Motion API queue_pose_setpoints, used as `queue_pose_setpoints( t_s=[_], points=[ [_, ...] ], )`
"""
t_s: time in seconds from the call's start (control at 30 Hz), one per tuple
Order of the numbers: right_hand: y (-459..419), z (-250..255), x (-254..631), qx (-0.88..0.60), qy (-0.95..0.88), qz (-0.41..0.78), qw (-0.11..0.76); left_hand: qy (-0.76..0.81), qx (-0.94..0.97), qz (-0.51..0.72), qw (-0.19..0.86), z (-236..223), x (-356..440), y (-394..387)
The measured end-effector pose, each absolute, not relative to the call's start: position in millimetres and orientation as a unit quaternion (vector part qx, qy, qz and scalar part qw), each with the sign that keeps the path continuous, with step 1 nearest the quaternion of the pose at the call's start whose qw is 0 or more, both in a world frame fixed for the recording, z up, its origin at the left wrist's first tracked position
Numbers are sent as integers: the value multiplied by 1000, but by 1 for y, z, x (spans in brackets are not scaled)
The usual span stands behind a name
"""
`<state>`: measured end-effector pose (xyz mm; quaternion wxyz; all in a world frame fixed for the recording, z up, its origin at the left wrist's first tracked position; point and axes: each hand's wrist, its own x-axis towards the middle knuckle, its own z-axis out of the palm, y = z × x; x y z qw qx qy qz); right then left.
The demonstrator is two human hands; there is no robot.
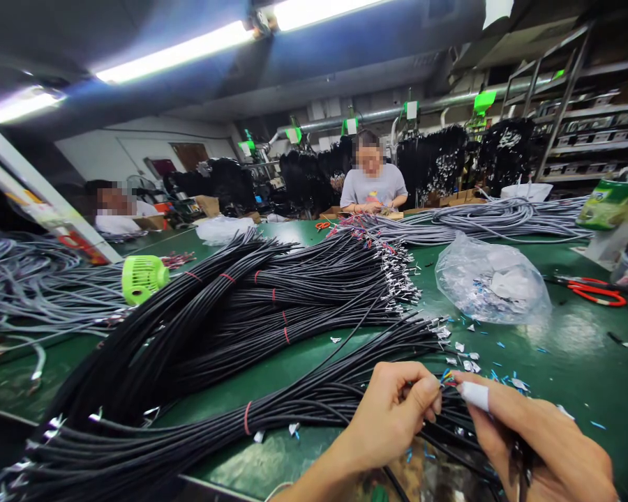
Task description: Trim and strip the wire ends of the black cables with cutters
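My left hand (pixel 395 411) is closed in a pinch on the end of a black cable, where short coloured wire ends (pixel 446 377) stick out. My right hand (pixel 534 436) meets it from the right, fingers closed, with white tape on one fingertip (pixel 474 395), pinching at the same wire ends. Both hands hover over a bundle of black cables (pixel 272 408) bound with red bands that runs left across the green table (pixel 570 348). Small white and blue scraps (pixel 471 362) lie just beyond my hands.
Larger heaps of black cables (pixel 272 293) fill the table's middle, grey cables (pixel 26 286) lie left and at the back (pixel 502 216). A clear plastic bag (pixel 489 282), red-handled scissors (pixel 596 291) and a green fan (pixel 144 277) sit nearby. Two other people sit across the table.
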<state>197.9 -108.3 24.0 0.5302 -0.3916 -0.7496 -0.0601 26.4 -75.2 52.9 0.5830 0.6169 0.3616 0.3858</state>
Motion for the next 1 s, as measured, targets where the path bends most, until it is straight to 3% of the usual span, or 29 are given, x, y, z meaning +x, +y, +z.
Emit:
queue_pose_setpoints(
  t_s=[0.23,0.53,0.73,1.0],
  points=[
    [-107,29,202,-393,-772,-73,494,363,630,386,568,52,26,-76],
    [-103,27,207,-374,-772,-61,511,363,688,373,506,56,25,-78],
    [-94,30,203,-447,-697,141,543,396,724,406,393,50,31,-83],
    [-89,42,201,-450,-651,313,525,362,692,420,462,47,29,-79]
  ],
)
